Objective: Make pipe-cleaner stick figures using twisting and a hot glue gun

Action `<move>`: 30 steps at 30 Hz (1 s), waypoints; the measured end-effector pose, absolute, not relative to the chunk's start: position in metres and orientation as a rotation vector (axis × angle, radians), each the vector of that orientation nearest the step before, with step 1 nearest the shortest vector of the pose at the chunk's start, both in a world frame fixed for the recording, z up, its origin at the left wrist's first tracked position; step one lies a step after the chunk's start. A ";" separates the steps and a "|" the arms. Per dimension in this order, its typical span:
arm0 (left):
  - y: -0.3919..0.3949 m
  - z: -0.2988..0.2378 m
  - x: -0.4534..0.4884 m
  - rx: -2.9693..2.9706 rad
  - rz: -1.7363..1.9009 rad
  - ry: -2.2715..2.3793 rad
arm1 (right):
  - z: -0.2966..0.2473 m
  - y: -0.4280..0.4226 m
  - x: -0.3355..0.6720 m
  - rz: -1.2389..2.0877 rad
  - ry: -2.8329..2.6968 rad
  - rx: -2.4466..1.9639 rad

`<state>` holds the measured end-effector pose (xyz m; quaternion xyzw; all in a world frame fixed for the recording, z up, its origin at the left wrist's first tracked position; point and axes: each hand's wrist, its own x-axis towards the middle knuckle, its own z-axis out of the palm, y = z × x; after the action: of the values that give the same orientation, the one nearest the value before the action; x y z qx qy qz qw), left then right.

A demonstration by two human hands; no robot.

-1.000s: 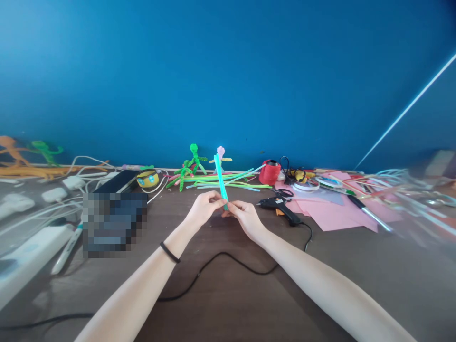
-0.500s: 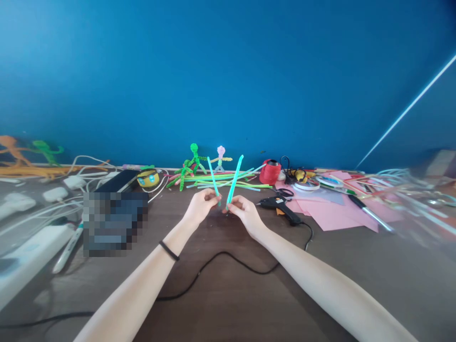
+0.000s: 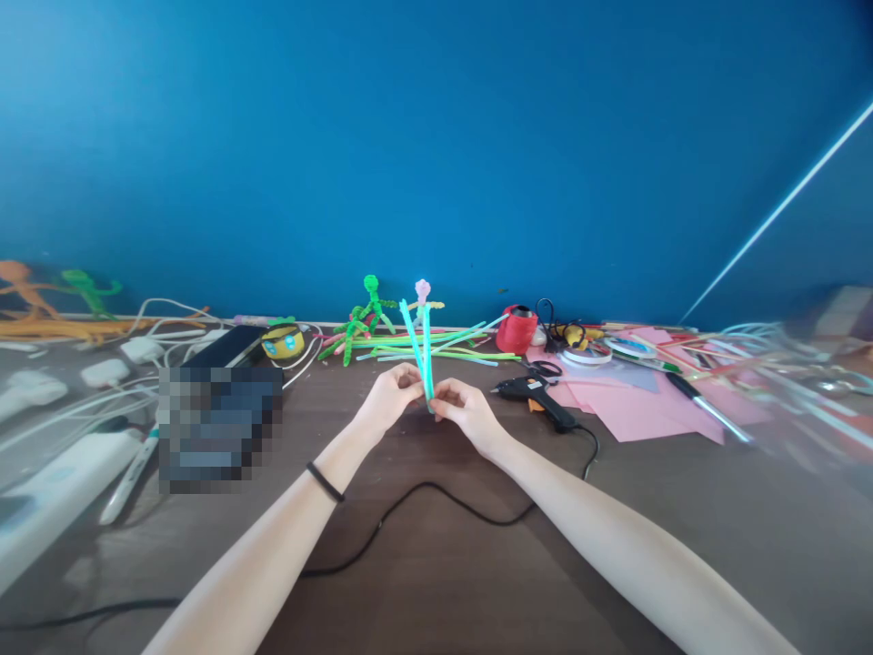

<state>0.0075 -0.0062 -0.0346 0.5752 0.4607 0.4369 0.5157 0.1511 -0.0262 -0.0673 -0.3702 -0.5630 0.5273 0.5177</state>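
Observation:
Two turquoise pipe cleaner lengths meet low down between my hands and spread apart upward in a narrow V. My left hand [image 3: 394, 397] pinches the lower end of the left pipe cleaner [image 3: 413, 333]. From the other side, my right hand [image 3: 469, 409] closes its fingertips on the foot of the right pipe cleaner [image 3: 426, 346]. Fingers hide exactly where the two lower ends touch. Just behind lie several loose green and yellow pipe cleaners [image 3: 470, 353]. Green pipe-cleaner figures [image 3: 371, 293] and a pale pink-headed figure [image 3: 423, 291] stand by the wall.
To the right are a black glue gun [image 3: 542, 400] with its cord across the table, scissors [image 3: 546, 369], pink paper [image 3: 634, 405] and a red roll [image 3: 516, 329]. At left lie a power strip [image 3: 61, 491], white cables, a marker [image 3: 129, 478] and yellow tape [image 3: 283, 342].
My hands have come together, the right one moving slightly left. The two pipe cleaners, which stood apart, now meet at their lower ends.

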 end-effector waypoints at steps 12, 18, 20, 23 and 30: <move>-0.010 -0.031 0.006 1.435 1.083 1.187 | -0.069 -0.024 0.153 1.202 -1.326 -0.953; -0.010 -0.033 0.006 1.445 1.102 1.171 | -0.068 -0.025 0.152 1.200 -1.326 -0.939; -0.010 -0.034 0.007 1.417 1.087 1.165 | -0.067 -0.025 0.151 1.199 -1.315 -0.950; -0.010 -0.035 0.008 1.356 1.069 1.100 | -0.067 -0.024 0.151 1.210 -1.288 -0.966; -0.010 -0.037 0.009 1.361 1.036 0.986 | -0.073 -0.022 0.150 1.178 -1.292 -1.000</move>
<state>0.0089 -0.0097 -0.0374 0.5753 0.4166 0.4379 0.5511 0.1504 -0.0224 -0.0726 -0.4195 -0.5421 0.4943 0.5346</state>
